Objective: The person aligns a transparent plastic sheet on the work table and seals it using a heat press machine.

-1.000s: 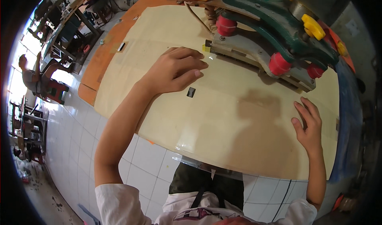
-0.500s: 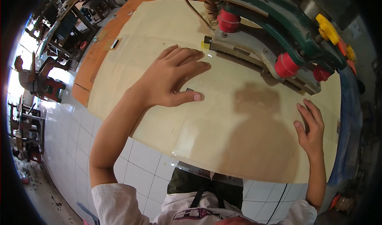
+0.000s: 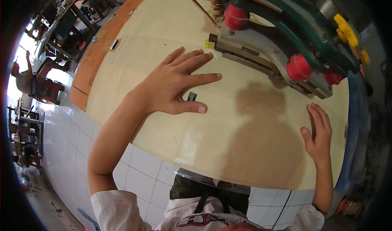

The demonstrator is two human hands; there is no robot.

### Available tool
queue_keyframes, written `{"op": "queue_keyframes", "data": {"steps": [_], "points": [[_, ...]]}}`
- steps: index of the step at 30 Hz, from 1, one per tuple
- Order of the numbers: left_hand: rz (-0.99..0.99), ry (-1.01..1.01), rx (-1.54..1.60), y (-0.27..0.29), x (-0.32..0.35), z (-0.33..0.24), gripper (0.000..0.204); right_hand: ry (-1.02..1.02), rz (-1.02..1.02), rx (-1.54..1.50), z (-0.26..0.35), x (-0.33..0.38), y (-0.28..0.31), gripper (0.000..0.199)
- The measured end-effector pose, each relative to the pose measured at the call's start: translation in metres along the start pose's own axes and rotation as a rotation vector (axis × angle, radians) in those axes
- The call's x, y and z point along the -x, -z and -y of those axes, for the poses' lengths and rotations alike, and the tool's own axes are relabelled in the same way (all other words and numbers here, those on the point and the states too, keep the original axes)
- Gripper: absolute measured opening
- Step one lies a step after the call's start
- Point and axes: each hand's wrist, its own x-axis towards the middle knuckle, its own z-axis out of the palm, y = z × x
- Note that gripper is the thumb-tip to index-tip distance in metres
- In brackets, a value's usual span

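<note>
A broad cream sheet (image 3: 196,128) with a clear film edge covers the table in front of me. My left hand (image 3: 175,84) lies spread palm down over its middle left, holding nothing. A small dark block (image 3: 191,96) shows between its thumb and index finger. My right hand (image 3: 318,135) rests at the sheet's right side, fingers stretched out and thumb apart, with nothing in it. Beyond both hands a green-framed machine (image 3: 281,22) carries a long metal bar (image 3: 261,65), low over the sheet. Whether the bar touches the sheet cannot be seen.
Red mounts (image 3: 299,67) and yellow knobs (image 3: 346,30) stick out from the machine. Blue plastic (image 3: 354,137) hangs along the right edge. A small black-and-white piece (image 3: 113,44) lies at the sheet's left border. A person (image 3: 28,77) sits on a stool far left.
My left hand's fingers have spread wider, showing more of the small dark block. The right hand has hardly moved. The view has shifted slightly.
</note>
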Motion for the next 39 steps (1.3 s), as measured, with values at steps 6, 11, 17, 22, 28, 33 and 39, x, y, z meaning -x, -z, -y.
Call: {"op": "queue_keyframes", "data": {"steps": [6,11,17,22,28,33,39], "points": [[0.044,0.012,0.013,-0.004,0.003,0.0,0.084,-0.01,0.005,0.021,-0.001,0.004,-0.008,0.068],[0.06,0.023,0.015,-0.008,0.004,0.0,0.085,-0.027,0.019,0.027,-0.004,0.007,-0.011,0.068],[0.065,0.033,0.005,-0.008,0.005,-0.001,0.084,-0.015,0.023,0.04,-0.004,0.008,-0.009,0.067],[0.03,-0.051,-0.061,0.009,0.008,-0.012,0.08,-0.012,0.017,0.015,0.0,0.006,-0.008,0.063],[0.159,0.01,0.158,-0.009,0.02,-0.116,0.089,0.008,0.007,0.028,-0.001,0.007,-0.008,0.06],[0.135,0.056,0.13,-0.024,0.024,-0.123,0.089,0.017,0.004,0.034,-0.003,0.007,-0.009,0.06],[0.142,0.083,0.117,-0.024,0.024,-0.129,0.089,0.003,0.01,0.039,-0.003,0.008,-0.01,0.062]]}}
